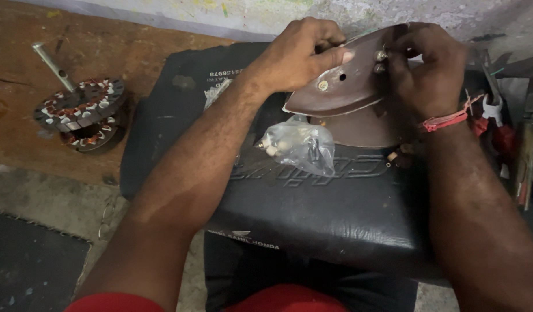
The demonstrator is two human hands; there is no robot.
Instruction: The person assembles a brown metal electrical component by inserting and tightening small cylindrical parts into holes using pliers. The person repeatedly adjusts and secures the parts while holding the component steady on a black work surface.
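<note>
My left hand [298,55] grips the upper left edge of a brown metal iron soleplate [341,86], thumb lying across its face. My right hand [422,66], with a red thread on its wrist, pinches small metal terminals [382,58] at the plate's wide end. The plate is held tilted above a second brown metal plate [364,127] lying on a black padded seat [312,202]. A clear plastic bag of small parts [298,144] rests on the seat just below the plates.
A copper-wound fan stator with a shaft [82,110] sits on the brown wooden board at the left. Pliers and other tools [497,110] lie at the right edge. Small loose parts [396,156] lie beside the lower plate.
</note>
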